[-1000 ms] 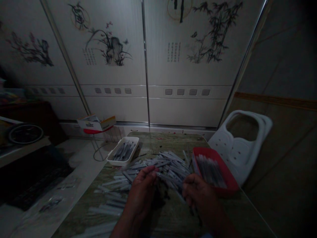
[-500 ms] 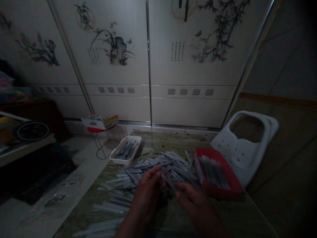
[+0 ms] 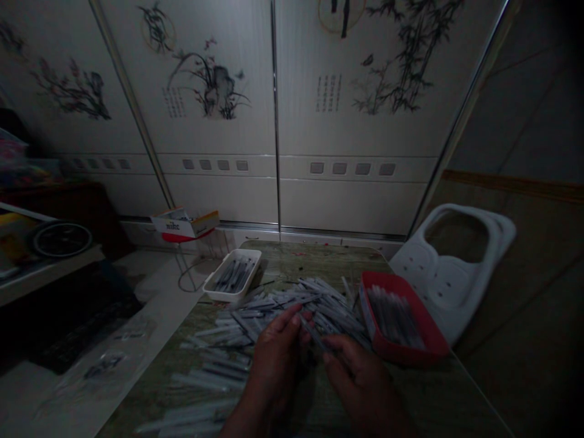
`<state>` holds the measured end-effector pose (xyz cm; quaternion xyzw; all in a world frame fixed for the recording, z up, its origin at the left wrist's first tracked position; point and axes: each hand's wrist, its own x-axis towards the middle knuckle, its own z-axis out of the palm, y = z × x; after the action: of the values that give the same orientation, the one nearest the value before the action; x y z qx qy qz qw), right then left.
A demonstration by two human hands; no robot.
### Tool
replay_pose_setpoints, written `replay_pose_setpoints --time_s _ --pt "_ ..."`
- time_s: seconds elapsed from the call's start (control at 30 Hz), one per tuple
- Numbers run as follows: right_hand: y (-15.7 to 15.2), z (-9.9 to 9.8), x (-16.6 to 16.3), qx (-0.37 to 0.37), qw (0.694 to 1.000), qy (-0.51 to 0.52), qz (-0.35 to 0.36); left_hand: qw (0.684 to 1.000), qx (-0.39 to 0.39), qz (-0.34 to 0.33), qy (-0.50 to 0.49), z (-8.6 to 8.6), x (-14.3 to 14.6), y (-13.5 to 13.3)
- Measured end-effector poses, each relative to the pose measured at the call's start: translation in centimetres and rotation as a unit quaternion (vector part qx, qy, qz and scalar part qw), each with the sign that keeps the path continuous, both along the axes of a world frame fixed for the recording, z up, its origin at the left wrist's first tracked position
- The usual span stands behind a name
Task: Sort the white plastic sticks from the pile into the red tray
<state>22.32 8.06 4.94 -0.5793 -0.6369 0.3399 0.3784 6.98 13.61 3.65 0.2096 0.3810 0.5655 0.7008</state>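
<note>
A slim greyish pen [image 3: 314, 333] spans the space between my two hands over the table. My left hand [image 3: 276, 353] pinches its far end between thumb and fingers. The near end sits in the closed thumb and fingers of my right hand [image 3: 358, 371]. Just beyond both hands spreads a loose pile of pale, see-through pens [image 3: 331, 301], some with dark parts. Left of my left forearm, more pens [image 3: 207, 380] lie roughly side by side in small groups. Fine detail on the held pen is too dark and blurred to make out.
A white tray [image 3: 233, 297] with dark pens stands at the table's far left. On the right, a red box [image 3: 431, 340] holds upright-leaning pens beside a white folding chair [image 3: 456, 304]. Farther back, an open carton [image 3: 176, 227] rests on a red stool. Sliding cabinet doors [image 3: 219, 188] close off the back.
My hands stay in nearly the same place, with the pen still between them. The whole view has shifted very slightly.
</note>
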Motion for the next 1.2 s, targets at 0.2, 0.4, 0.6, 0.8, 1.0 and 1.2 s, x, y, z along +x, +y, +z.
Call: replay_pose_setpoints --time_s 0.2,0.4,0.6,0.8,1.0,1.2 --pt "-0.2 0.3 0.2 0.019 0.999 0.014 0.022 1.0 0.011 -0.013 -0.003 0.5 -0.2 -0.3" --pt "-0.3 0.4 -0.1 0.004 0.999 0.037 0.007 1.0 0.023 -0.011 -0.002 0.8 -0.2 -0.6" --pt "-0.6 0.0 -0.2 0.005 1.0 -0.01 0.017 1.0 0.014 0.01 -0.007 1.2 0.6 -1.0" --pt "-0.7 -0.1 -0.2 0.022 1.0 -0.006 0.016 1.0 0.019 0.017 -0.014 1.6 0.9 -1.3" --pt "0.0 0.4 -0.4 0.003 0.998 0.055 0.013 1.0 0.012 0.015 -0.004 1.5 0.5 -1.1" --pt "0.8 -0.2 -0.6 -0.035 0.99 0.133 0.025 1.0 0.019 0.018 0.01 1.2 -0.3 -0.3"
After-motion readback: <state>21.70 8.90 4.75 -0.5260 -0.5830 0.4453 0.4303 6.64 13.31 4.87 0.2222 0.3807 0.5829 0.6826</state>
